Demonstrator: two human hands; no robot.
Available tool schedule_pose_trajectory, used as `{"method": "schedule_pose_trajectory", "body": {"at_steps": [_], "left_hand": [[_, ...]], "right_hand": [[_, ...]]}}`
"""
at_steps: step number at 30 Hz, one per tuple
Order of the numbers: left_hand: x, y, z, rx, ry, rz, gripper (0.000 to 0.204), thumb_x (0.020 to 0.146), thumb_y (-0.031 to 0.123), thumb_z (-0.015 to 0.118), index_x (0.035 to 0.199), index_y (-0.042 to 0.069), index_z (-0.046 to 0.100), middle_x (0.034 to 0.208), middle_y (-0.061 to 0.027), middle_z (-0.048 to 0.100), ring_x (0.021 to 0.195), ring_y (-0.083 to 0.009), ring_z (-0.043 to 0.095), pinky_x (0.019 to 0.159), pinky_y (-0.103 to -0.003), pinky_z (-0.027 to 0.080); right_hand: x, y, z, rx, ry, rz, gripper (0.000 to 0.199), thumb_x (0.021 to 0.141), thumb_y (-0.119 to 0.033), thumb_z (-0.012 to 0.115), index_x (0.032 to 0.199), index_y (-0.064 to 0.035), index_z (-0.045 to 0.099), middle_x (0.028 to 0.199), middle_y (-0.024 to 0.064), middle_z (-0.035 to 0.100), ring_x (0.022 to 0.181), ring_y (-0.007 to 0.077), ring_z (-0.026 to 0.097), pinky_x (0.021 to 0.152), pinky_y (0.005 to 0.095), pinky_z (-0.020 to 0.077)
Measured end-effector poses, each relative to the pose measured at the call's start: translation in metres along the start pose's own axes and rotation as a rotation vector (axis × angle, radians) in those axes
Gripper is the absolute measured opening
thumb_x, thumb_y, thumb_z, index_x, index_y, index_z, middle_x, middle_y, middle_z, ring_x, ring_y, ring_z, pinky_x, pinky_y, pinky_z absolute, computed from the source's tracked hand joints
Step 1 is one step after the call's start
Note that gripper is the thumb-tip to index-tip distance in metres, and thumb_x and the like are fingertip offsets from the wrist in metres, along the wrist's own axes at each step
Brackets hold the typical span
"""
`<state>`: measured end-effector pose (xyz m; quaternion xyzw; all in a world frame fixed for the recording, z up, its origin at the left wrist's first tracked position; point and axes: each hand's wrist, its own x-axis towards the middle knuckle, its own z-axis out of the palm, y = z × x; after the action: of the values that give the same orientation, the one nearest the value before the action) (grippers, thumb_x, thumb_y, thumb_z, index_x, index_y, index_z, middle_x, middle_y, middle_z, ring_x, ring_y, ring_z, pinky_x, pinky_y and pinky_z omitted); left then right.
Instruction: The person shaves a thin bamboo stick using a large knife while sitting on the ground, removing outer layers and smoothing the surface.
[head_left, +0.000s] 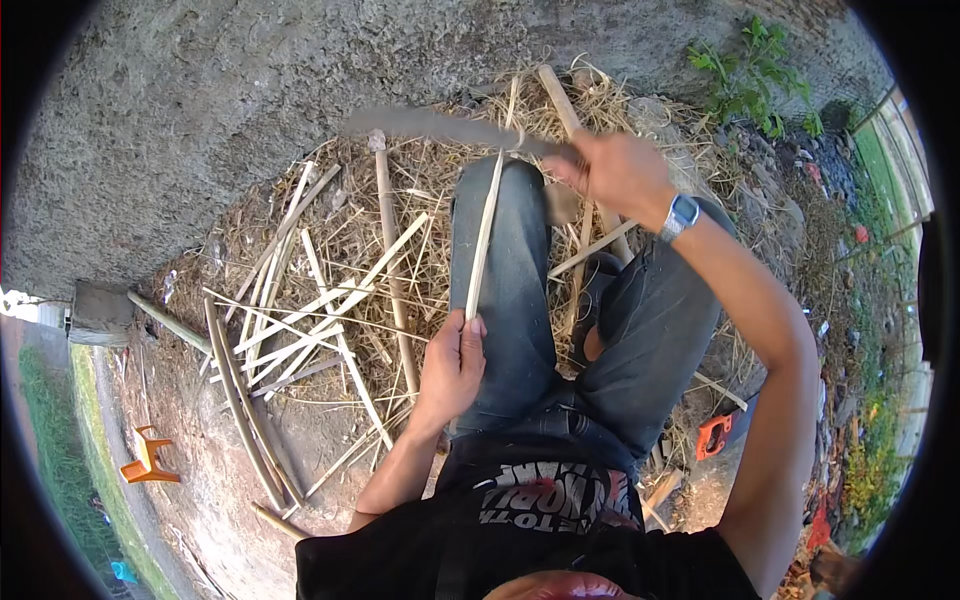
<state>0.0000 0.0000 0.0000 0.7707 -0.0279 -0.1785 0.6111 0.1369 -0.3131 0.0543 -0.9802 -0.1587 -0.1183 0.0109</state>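
Observation:
My left hand point(452, 368) is closed round the near end of a long, pale bamboo strip point(486, 228). The strip runs away from me over my left knee, and its far end reaches toward the straw beyond. A machete point(440, 126) is in my right hand point(618, 172), fingers wrapped round the handle. Its blade points left beyond the knee, smeared by motion, and crosses the strip in the picture. Whether blade and strip touch, I cannot tell.
Several split strips point(338, 318) lie crossed on straw at the left, beside longer poles point(388, 240). A saw with an orange handle point(713, 437) lies at the right. A rough wall point(250, 110) rises ahead. An orange plastic chair point(150, 456) stands far left.

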Motion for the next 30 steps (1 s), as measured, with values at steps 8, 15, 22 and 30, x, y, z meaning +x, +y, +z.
{"method": "schedule_pose_trajectory", "body": {"at_steps": [8, 15, 22, 30], "left_hand": [[0.012, -0.008, 0.014, 0.194, 0.037, 0.207, 0.020, 0.108, 0.014, 0.048, 0.095, 0.001, 0.054, 0.061, -0.0122, 0.050, 0.054, -0.0194, 0.053, 0.052, -0.037, 0.040], [0.000, 0.007, 0.016, 0.399, 0.089, 0.332, 0.015, 0.106, 0.010, 0.050, 0.097, -0.001, 0.053, 0.065, -0.0197, 0.057, 0.059, -0.0370, 0.063, 0.055, -0.042, 0.046], [-0.012, 0.001, 0.009, 0.382, 0.094, 0.239, 0.014, 0.106, 0.011, 0.051, 0.097, 0.000, 0.053, 0.069, -0.0206, 0.059, 0.061, -0.0370, 0.065, 0.055, -0.042, 0.046], [-0.023, -0.027, -0.010, 0.117, -0.005, 0.083, 0.025, 0.111, 0.020, 0.042, 0.097, 0.001, 0.051, 0.057, 0.0049, 0.038, 0.045, -0.0026, 0.036, 0.042, -0.023, 0.028]], "right_hand": [[-0.043, -0.064, -0.018, 0.052, -0.096, -0.178, 0.069, 0.093, -0.076, 0.047, 0.085, -0.0084, 0.062, 0.062, 0.0128, 0.061, 0.059, 0.0346, 0.066, 0.056, 0.0484, 0.0527], [-0.005, 0.014, -0.020, 0.079, -0.052, 0.263, 0.072, 0.096, -0.075, 0.042, 0.088, -0.0083, 0.066, 0.065, 0.0140, 0.066, 0.062, 0.0347, 0.070, 0.057, 0.0489, 0.0576], [-0.026, -0.004, 0.011, -0.012, 0.162, -0.120, 0.069, 0.094, -0.076, 0.046, 0.082, -0.0100, 0.063, 0.058, 0.0121, 0.061, 0.058, 0.0317, 0.069, 0.050, 0.0472, 0.0526], [-0.015, 0.117, -0.008, 0.126, 0.130, 0.497, 0.074, 0.103, -0.063, 0.044, 0.072, 0.0011, 0.062, 0.052, 0.0143, 0.053, 0.048, 0.0300, 0.056, 0.051, 0.0427, 0.0451]]}}
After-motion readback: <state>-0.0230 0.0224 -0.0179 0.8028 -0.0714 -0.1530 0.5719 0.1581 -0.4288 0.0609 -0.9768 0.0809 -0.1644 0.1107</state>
